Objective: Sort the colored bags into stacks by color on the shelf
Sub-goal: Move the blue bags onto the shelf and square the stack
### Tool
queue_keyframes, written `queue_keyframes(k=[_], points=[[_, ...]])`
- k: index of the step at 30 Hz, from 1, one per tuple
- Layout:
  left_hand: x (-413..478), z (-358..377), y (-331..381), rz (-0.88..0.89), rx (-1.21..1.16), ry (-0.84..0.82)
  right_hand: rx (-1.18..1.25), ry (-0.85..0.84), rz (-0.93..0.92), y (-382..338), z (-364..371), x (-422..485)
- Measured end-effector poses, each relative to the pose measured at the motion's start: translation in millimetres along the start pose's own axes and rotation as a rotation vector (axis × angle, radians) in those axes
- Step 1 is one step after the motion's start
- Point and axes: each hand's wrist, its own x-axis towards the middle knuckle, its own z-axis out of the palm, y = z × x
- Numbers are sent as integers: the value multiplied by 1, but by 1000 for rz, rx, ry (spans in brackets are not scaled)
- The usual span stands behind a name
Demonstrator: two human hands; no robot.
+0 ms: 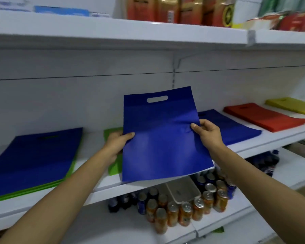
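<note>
- L hand (116,143): thumb on the front of a flat royal-blue non-woven bag (160,136) w/ an oval cut-out handle slot, fingers hidden behind its left edge; gripping it
- R hand (207,132): pinches the same bag at its right edge, thumb on the front, fabric creased around the thumb
- held bag is nearly upright, slot at the top, tilted a little; it is in the air in front of the white middle shelf (271,142), resting on no stack, w/ its lower edge hanging past the shelf's front lip
- behind L hand: lime-green flat bag (113,132) lying on the shelf, mostly covered by the hand and the held bag
- far left of shelf: mixed pile — dark-blue bag (33,155) on top, green bags (72,164) under it, their edges showing along its right side and front
- right of held bag, in order: blue stack (236,127), red stack (264,117), yellow stack (292,105) — each apart, bare shelf between
- lower shelf: orange drink cans (185,213) packed upright, dark-blue cans (201,180) behind, clear plastic tray (183,191) lying across the can tops
- top shelf: red-and-gold packets (180,9), blurred, print unreadable
</note>
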Motion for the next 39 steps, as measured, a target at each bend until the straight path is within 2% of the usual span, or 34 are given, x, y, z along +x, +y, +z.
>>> queue_keyframes(k=[9, 16, 23, 31, 36, 39], points=[[-14, 176, 7, 111, -44, -16, 1, 103, 80, 16, -160, 18], [-22, 254, 5, 111, -45, -31, -29, 98, 181, 33, -231, 23], [1, 283, 7, 121, 4, -75, -56, 181, 165, 38, -251, 53], [68, 310, -2, 168, 109, -108, -138, 225, 151, 58, -255, 127], [117, 317, -2, 225, 274, -101, -322, 179, 99, 65, -252, 191], [140, 314, -7, 255, 424, -114, -532, 120, 39, 69, -243, 223]])
